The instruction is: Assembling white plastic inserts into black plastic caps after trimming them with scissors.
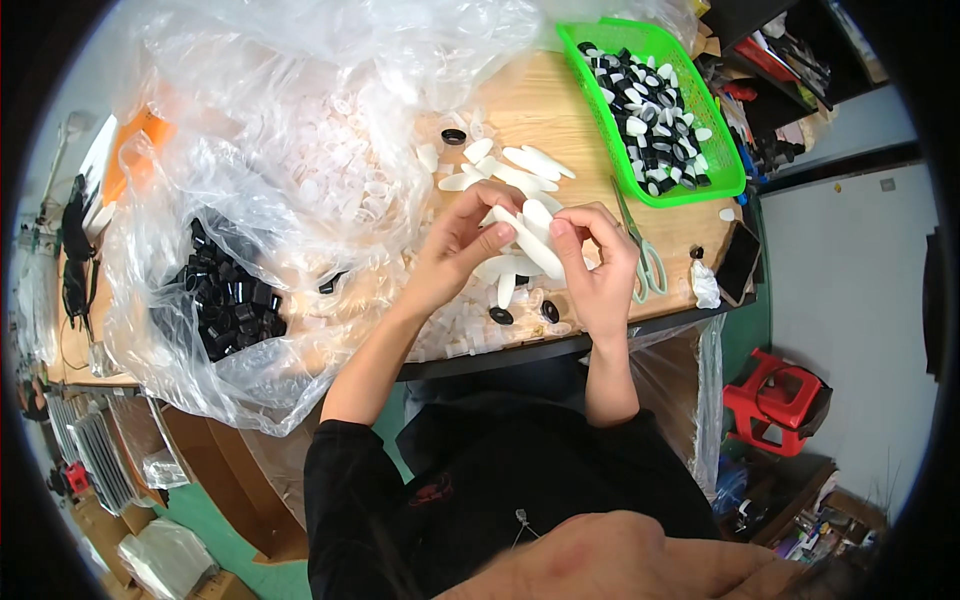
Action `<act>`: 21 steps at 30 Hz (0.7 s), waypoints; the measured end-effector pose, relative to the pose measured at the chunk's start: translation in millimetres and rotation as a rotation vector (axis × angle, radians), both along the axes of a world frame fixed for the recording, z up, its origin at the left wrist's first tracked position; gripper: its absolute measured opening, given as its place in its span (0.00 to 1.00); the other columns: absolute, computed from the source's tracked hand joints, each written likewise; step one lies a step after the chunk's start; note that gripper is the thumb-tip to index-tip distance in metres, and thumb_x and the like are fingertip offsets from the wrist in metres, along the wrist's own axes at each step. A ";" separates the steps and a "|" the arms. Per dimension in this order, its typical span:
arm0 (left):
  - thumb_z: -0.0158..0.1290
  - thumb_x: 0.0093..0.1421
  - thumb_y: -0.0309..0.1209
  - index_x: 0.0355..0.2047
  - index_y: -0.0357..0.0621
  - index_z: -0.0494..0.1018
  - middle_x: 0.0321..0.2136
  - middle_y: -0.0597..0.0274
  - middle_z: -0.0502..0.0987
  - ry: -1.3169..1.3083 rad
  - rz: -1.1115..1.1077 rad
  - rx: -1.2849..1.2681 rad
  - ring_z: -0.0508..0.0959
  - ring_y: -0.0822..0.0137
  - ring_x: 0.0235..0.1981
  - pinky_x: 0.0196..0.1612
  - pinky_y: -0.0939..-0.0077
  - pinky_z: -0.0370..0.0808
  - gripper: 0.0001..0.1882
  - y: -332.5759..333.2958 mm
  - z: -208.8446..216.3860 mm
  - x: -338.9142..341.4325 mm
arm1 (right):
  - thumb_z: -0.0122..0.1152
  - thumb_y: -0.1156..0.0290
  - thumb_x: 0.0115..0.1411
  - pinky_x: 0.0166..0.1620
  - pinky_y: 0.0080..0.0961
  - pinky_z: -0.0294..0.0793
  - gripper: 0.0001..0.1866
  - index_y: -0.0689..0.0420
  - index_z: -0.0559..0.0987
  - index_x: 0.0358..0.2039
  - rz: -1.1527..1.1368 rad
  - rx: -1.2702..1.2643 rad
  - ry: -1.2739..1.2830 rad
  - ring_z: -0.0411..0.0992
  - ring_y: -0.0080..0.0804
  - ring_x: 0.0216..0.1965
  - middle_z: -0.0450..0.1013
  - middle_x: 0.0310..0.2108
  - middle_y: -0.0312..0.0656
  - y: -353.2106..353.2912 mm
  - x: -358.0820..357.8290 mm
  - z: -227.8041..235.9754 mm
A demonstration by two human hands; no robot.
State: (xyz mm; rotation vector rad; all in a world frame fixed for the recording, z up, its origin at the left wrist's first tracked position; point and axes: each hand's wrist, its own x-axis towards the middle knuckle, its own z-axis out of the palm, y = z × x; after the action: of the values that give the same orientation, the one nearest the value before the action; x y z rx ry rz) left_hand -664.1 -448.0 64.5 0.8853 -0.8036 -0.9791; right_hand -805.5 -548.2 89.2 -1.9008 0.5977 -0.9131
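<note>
First inspector: Condition of each hand?

Second inspector: The left hand [468, 242] is pinched, thumb against fingers, on white oval pieces [541, 250]. The right hand [604, 265] is closed likewise on their other side. Overlapping fingers leave the exact count uncertain.

First inspector: Position?

Second inspector: Held above the tabletop [550, 88], near its front edge; loose white ovals [478, 151] lie just beyond.

First inspector: Surroundings?

Second inspector: Scissors [653, 275] lie right of the right hand. A green basket [700, 198] of black and white parts stands farther back. Leftward, clear plastic [150, 345] surrounds black caps [238, 312].
</note>
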 end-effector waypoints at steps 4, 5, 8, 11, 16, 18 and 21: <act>0.54 0.60 0.22 0.40 0.40 0.71 0.44 0.64 0.68 -0.050 0.033 0.063 0.69 0.73 0.49 0.49 0.75 0.71 0.08 4.1 2.6 5.0 | 0.61 0.80 0.56 0.33 0.16 0.65 0.03 0.66 0.77 0.30 0.001 0.046 0.041 0.66 0.20 0.26 0.71 0.24 0.37 0.9 2.4 -1.4; 0.55 0.60 0.22 0.39 0.39 0.72 0.44 0.64 0.68 -0.106 0.068 0.108 0.69 0.73 0.48 0.48 0.75 0.71 0.07 4.2 4.0 4.6 | 0.61 0.80 0.56 0.33 0.16 0.65 0.03 0.66 0.77 0.30 0.001 0.045 0.042 0.66 0.20 0.26 0.71 0.24 0.37 1.1 3.3 -1.0; 0.57 0.58 0.23 0.36 0.39 0.74 0.44 0.63 0.69 -0.186 0.112 0.110 0.71 0.73 0.47 0.47 0.75 0.72 0.06 3.3 5.8 4.3 | 0.62 0.80 0.56 0.31 0.15 0.65 0.03 0.66 0.77 0.29 -0.007 0.023 0.023 0.66 0.19 0.25 0.71 0.24 0.36 1.7 6.0 0.2; 0.58 0.56 0.20 0.35 0.38 0.75 0.45 0.60 0.71 -0.116 0.108 0.153 0.73 0.69 0.46 0.49 0.72 0.72 0.06 4.8 6.8 4.3 | 0.61 0.81 0.56 0.31 0.15 0.65 0.02 0.66 0.77 0.29 0.075 0.020 0.032 0.65 0.19 0.25 0.71 0.24 0.36 1.6 6.6 -0.1; 0.58 0.56 0.20 0.35 0.38 0.75 0.42 0.59 0.75 -0.062 0.087 0.169 0.75 0.69 0.45 0.50 0.72 0.73 0.06 4.9 9.0 4.9 | 0.60 0.82 0.55 0.31 0.15 0.65 0.01 0.66 0.76 0.28 0.155 0.087 0.069 0.65 0.18 0.25 0.71 0.24 0.36 -1.0 3.7 -3.2; 0.58 0.56 0.20 0.35 0.38 0.74 0.41 0.59 0.76 -0.042 0.083 0.176 0.76 0.69 0.44 0.49 0.73 0.74 0.06 5.7 8.9 4.4 | 0.60 0.82 0.56 0.32 0.15 0.65 0.02 0.66 0.76 0.29 0.160 0.098 0.059 0.65 0.18 0.26 0.71 0.24 0.35 -0.5 3.9 -6.4; 0.58 0.56 0.19 0.35 0.37 0.74 0.40 0.59 0.77 -0.037 0.111 0.203 0.77 0.69 0.42 0.47 0.74 0.75 0.06 6.4 4.9 4.8 | 0.61 0.80 0.57 0.35 0.15 0.67 0.04 0.66 0.76 0.32 0.186 0.153 0.050 0.67 0.18 0.28 0.71 0.26 0.35 0.8 4.2 -9.5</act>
State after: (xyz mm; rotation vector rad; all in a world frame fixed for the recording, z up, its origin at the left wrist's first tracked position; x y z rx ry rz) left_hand -659.3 -441.6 69.5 1.1142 -0.6860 -0.9603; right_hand -801.3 -547.4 79.7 -1.8114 0.4964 -0.6828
